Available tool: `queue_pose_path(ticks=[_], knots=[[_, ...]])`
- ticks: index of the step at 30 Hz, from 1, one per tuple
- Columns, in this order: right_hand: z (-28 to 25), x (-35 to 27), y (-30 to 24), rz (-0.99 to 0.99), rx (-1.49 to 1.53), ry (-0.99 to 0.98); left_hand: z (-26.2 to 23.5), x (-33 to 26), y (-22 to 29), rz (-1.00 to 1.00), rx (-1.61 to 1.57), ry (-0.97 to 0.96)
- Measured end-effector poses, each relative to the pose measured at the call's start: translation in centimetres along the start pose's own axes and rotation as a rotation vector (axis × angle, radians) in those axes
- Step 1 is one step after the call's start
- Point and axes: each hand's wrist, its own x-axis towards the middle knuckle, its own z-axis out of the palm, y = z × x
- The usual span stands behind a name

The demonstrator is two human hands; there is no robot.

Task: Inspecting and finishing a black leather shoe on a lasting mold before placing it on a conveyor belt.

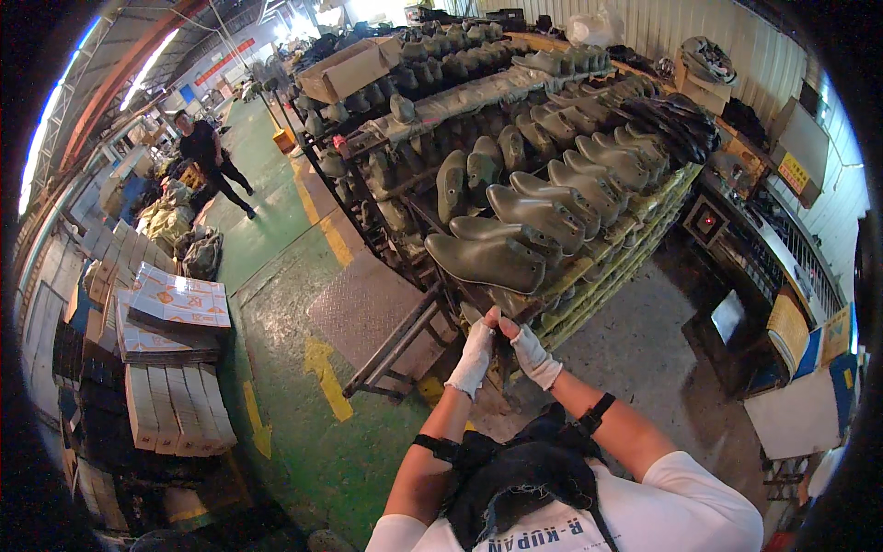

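Observation:
My left hand [474,361] and my right hand [533,357] meet at the near corner of a tall rack, both in white gloves that leave the fingertips bare. Their thumbs point up, almost touching. The fingers look curled, and whatever lies in them is hidden. Just beyond the hands, a large olive-grey shoe last [487,265] lies on the upper tier of the rack [612,247]. More lasts of the same kind stand in rows behind it. The lower tiers have yellowish edges.
Left of the rack, a metal plate [368,308] with a bar frame [395,345] lies over the green floor. Flat cartons [179,299] are stacked at left. A person [207,156] in dark clothes is in the aisle. Machinery [736,230] lines the right wall.

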Motion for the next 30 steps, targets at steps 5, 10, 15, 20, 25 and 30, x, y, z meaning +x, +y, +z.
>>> queue_pose_path(ticks=[5,10,15,20,25,30], knots=[[-0.8,0.3,1.4,-0.12,-0.022,-0.04,-0.4,0.2,-0.4,-0.043,-0.042,-0.02],[-0.2,0.7,1.9,-0.008,0.121,-0.018,0.6,-1.1,1.0,-0.043,-0.04,0.061],[-1.6,0.8,4.3,-0.257,-0.252,-0.005,2.6,-1.6,1.7,0.101,-0.036,0.158],[-0.8,1.2,4.4,-0.095,-0.072,0.031,1.6,-1.4,1.2,0.095,-0.017,0.162],[-1.7,1.0,4.9,-0.261,-0.266,0.008,1.8,-1.3,1.2,0.117,0.036,0.113],[-0.3,0.4,2.1,-0.01,-0.014,-0.011,0.4,-1.4,1.3,-0.026,0.046,0.032]])
